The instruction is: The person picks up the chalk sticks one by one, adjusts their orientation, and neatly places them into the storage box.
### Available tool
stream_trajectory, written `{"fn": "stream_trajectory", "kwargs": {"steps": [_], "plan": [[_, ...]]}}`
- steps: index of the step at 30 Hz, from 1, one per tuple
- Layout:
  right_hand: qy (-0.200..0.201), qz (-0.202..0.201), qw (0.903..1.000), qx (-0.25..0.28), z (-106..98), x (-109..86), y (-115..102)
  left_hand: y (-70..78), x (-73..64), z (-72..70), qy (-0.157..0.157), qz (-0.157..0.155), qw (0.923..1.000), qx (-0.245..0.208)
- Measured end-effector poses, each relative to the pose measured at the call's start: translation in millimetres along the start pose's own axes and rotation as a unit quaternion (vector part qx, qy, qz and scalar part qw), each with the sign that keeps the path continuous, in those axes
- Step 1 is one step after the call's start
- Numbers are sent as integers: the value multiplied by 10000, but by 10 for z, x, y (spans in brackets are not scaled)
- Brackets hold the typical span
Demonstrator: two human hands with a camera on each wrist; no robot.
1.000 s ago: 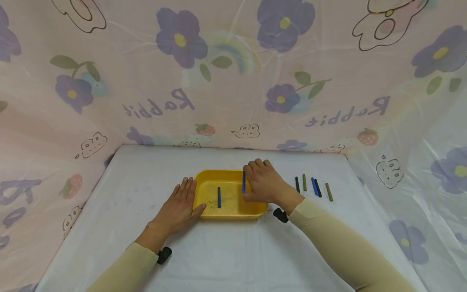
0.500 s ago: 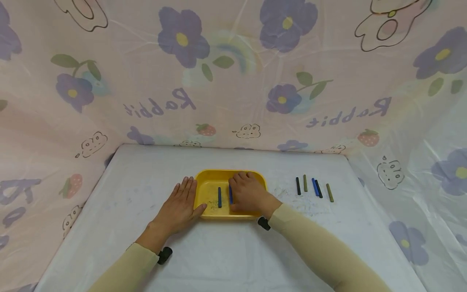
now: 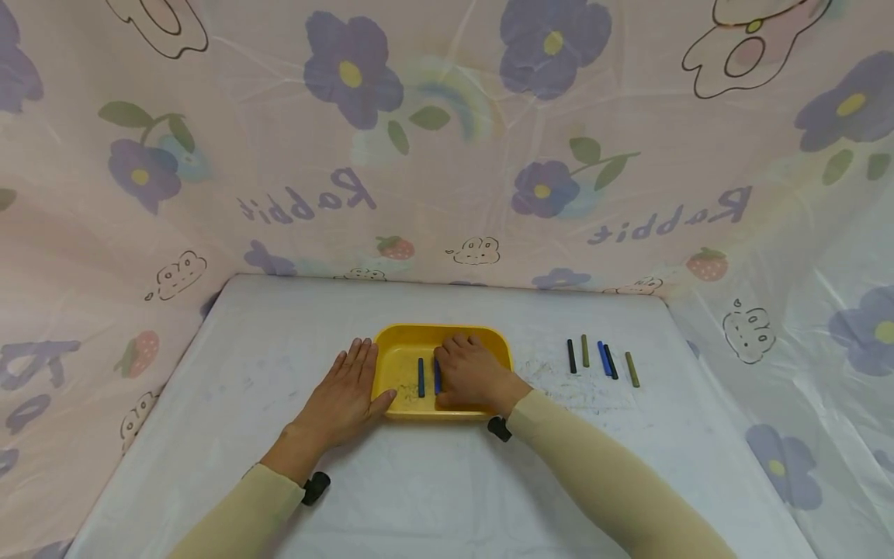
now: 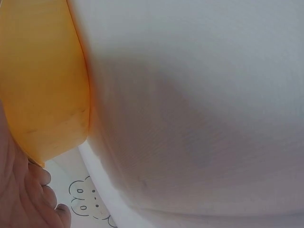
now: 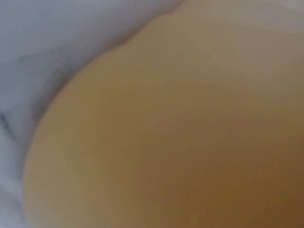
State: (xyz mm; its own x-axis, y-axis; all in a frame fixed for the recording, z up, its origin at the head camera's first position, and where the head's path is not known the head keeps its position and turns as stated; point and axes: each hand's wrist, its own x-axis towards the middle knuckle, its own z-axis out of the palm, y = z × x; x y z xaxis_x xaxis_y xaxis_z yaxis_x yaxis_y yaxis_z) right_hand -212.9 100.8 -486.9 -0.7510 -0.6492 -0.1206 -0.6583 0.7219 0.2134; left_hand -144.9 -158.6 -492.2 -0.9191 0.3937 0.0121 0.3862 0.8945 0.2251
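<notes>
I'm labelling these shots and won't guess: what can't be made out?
Head: part of the tray floor, behind the right hand.
Head: whether the brighter blue stick touches that floor; too small to tell.
Left wrist: the rest of the left hand, cut off by the left and bottom edges.
Right wrist: the yellowish shape, too blurred to name.

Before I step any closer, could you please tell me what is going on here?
A person's right hand holds a blue stick inside a yellow tray, while the left hand rests against the tray's left side. A darker blue stick lies in the tray beside the held one. Five more sticks, two black, two olive green and one blue, lie on the white table right of the tray.
</notes>
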Motion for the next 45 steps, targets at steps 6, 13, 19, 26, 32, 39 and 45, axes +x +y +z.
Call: {"fn": "stream_trajectory", "kwargs": {"steps": [6, 13, 19, 26, 32, 39, 45], "plan": [[-176, -50, 9994, 289, -9, 47, -42, -4, 4, 7, 6, 8, 10000, -35], [-68, -94, 9990, 443, 12, 77, -82, -6, 7, 10, 30, 30, 10000, -31], [3, -133, 9991, 404, -8, 82, -89, -7, 4, 8, 58, 67, 9999, -56], [-64, -138, 9990, 424, -27, 89, -98, -5, 1, 10, 54, 81, 9999, -92], [-108, -140, 9990, 406, -23, 93, -103, -12, -1, 16, 82, 83, 9999, -86], [-84, -142, 9992, 351, -34, 73, -90, -4, -3, 5, 25, 59, 9999, -122], [115, -36, 9988, 477, -163, -59, 37, 16, -4, -18, -12, 8, 9999, -149]]}}
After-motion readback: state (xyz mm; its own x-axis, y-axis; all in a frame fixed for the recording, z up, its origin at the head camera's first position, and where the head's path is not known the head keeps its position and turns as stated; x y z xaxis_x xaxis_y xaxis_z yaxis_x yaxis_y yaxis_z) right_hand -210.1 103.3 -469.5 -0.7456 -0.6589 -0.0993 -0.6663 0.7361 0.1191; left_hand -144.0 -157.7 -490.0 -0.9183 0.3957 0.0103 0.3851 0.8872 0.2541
